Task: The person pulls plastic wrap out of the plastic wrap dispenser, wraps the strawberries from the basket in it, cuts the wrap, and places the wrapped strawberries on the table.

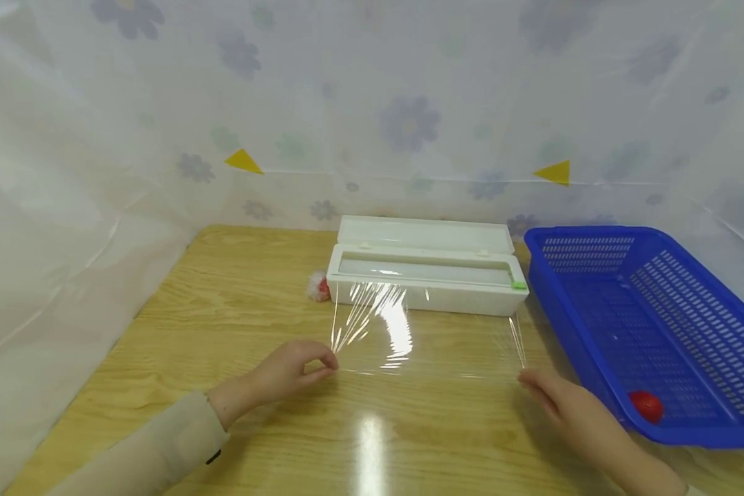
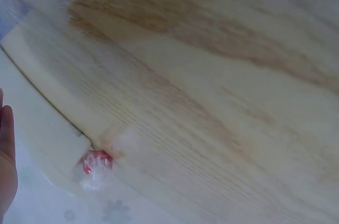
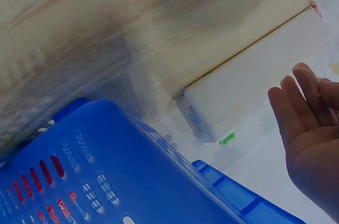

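Note:
A sheet of clear plastic wrap (image 1: 452, 344) stretches over the table from a white wrap dispenser box (image 1: 421, 300), whose lid (image 1: 424, 234) is raised at the back. My left hand (image 1: 288, 375) pinches the sheet's near left corner between thumb and fingers. At the near right corner, my right hand (image 1: 573, 410) pinches the wrap, which gathers into thin folds there. The left wrist view catches only the edge of the left hand (image 2: 7, 166). In the right wrist view the right hand (image 3: 312, 118) appears beside the box (image 3: 249, 81); its grip on the film cannot be made out there.
A blue plastic basket (image 1: 585, 344) stands at the right, with a round red thing (image 1: 647, 406) inside. Against the box's left end lies a small red thing wrapped in clear film (image 1: 319, 286). The wooden table (image 1: 223, 296) meets a flowered curtain (image 1: 347, 103) behind.

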Available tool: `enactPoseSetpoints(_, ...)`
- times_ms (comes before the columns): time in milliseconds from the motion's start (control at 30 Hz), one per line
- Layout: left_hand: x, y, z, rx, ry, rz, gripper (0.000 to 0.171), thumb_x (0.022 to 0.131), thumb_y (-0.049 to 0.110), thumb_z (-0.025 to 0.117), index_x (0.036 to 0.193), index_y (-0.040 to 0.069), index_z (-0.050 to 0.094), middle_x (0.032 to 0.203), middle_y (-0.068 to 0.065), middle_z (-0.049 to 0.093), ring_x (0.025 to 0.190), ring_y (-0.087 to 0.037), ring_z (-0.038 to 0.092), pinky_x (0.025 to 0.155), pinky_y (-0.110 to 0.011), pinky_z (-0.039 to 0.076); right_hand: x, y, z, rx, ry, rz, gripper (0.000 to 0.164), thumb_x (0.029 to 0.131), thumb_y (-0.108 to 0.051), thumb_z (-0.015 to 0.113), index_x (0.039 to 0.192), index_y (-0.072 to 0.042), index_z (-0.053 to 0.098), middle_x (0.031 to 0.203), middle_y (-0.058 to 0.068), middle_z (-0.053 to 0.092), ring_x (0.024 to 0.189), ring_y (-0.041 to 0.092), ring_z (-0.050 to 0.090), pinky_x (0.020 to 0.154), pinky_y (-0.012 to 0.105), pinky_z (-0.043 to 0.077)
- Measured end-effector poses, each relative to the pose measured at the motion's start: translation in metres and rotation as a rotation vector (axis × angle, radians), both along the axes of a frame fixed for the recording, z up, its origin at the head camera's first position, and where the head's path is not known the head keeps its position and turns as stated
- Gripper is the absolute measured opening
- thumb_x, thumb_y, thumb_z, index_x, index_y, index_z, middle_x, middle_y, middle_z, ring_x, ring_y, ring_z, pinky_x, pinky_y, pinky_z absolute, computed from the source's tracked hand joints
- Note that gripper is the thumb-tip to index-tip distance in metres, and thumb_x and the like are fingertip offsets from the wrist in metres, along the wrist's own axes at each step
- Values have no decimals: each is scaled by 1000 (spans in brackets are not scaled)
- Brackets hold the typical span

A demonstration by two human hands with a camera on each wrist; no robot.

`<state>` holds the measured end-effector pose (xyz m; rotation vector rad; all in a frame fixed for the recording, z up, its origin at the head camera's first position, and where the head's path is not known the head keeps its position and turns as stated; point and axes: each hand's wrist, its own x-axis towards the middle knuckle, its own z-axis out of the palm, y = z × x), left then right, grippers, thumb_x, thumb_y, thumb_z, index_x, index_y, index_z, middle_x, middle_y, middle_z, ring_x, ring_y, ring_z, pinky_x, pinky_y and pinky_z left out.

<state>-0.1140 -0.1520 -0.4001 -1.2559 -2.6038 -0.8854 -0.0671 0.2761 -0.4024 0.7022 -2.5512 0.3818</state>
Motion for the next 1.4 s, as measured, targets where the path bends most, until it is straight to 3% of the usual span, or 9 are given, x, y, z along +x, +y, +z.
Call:
enactPoseSetpoints(267, 2, -1, -1, -79, 80, -45, 10, 81, 4, 69, 84, 11, 62, 82, 2, 70, 78, -9, 67, 72, -18, 53, 3, 4, -8, 108, 19, 24, 32, 58, -4, 78, 86, -17, 71, 87, 3, 70, 81, 24, 67, 72, 37, 52)
enactPoseSetpoints(367, 3, 0, -2, -105, 85, -49, 12, 80, 3, 69, 84, 10, 60, 82, 1, 71, 78, -9, 68, 72, -17, 53, 2, 4, -9, 131, 40, 59, 38, 53, -1, 79, 86, -18, 70, 86, 1, 68, 78, 21, 65, 70, 36, 52)
enactPoseSetpoints(467, 4, 2, -3, -143, 94, -34, 18, 80, 3, 68, 95, 7, 59, 83, 0, 72, 78, -11, 68, 73, -21, 54, 1, 5, -11, 149, 64, 103, 42, 50, 0, 78, 86, -20, 69, 83, 0, 65, 75, 19, 63, 67, 35, 51)
enactPoseSetpoints(600, 5, 4, -7, -169, 104, -26, 23, 83, 4, 66, 105, 3, 61, 87, -2, 71, 81, -13, 67, 76, -27, 54, -2, 4, -15, 170, 84, 145, 39, 51, 0, 77, 83, -21, 68, 80, -4, 65, 75, 17, 60, 67, 33, 50)
enactPoseSetpoints(800, 3, 6, -10, -178, 102, -42, 2, 86, 10, 65, 85, 11, 67, 83, 3, 67, 78, -9, 62, 76, -28, 51, -6, -2, -18, 197, 91, 173, 30, 54, 1, 76, 76, -17, 68, 80, -4, 64, 76, 16, 59, 71, 32, 50)
enactPoseSetpoints(1000, 1, 7, -9, -177, 183, -61, 5, 81, 10, 69, 82, 13, 65, 84, 4, 64, 77, -8, 60, 73, -29, 49, -8, -6, -17, 191, 49, 179, 27, 54, 4, 75, 72, -15, 66, 75, -7, 52, 73, 14, 53, 66, 31, 49)
enactPoseSetpoints(1167, 0, 7, -12, -203, 240, -66, 3, 84, 12, 67, 83, 15, 67, 82, 5, 65, 79, -10, 61, 76, -31, 48, -7, -5, -17, 210, 7, 159, 31, 52, 5, 74, 74, -15, 63, 71, -8, 52, 69, 12, 53, 63, 28, 49)
enactPoseSetpoints(1267, -1, 6, -15, -216, 209, -64, 3, 85, 13, 66, 85, 15, 69, 83, 6, 66, 80, -9, 60, 78, -29, 48, -7, -7, -16, 216, -14, 123, 27, 59, 1, 74, 74, -16, 58, 71, -7, 55, 69, 12, 56, 62, 29, 49)
enactPoseSetpoints(1400, -1, 6, -17, -209, 106, -66, 5, 86, 11, 65, 88, 13, 69, 85, 4, 63, 81, -8, 59, 78, -24, 50, -7, -10, -15, 221, -58, 76, 27, 67, -3, 73, 70, -19, 52, 70, -8, 55, 69, 13, 56, 62, 31, 48)
